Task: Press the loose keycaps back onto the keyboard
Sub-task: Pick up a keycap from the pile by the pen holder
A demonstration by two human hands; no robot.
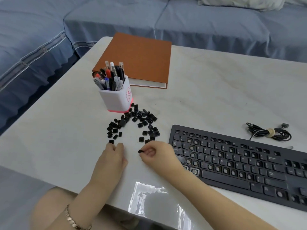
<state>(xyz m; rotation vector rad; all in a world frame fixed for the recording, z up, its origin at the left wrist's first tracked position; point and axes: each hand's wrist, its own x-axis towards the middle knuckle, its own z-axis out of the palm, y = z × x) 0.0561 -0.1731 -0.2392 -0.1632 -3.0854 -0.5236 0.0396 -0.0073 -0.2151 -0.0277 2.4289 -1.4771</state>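
Observation:
Several loose black keycaps (132, 123) lie scattered in an arch on the white table, just in front of the pen cup. A black keyboard (240, 165) lies to the right, with many bare sockets among its keys. My right hand (157, 153) is curled beside the keyboard's left edge and pinches one black keycap (140, 151) between thumb and fingertips. My left hand (113, 156) rests on the table with its fingertips at a keycap (111, 141) at the arch's lower left end; whether it grips that keycap I cannot tell.
A white pen cup (116, 98) full of pens stands behind the keycaps. A brown binder (141, 58) lies at the back. The keyboard's coiled cable (269, 131) sits at the right. A blue-covered sofa (166, 19) runs behind the table (216, 97).

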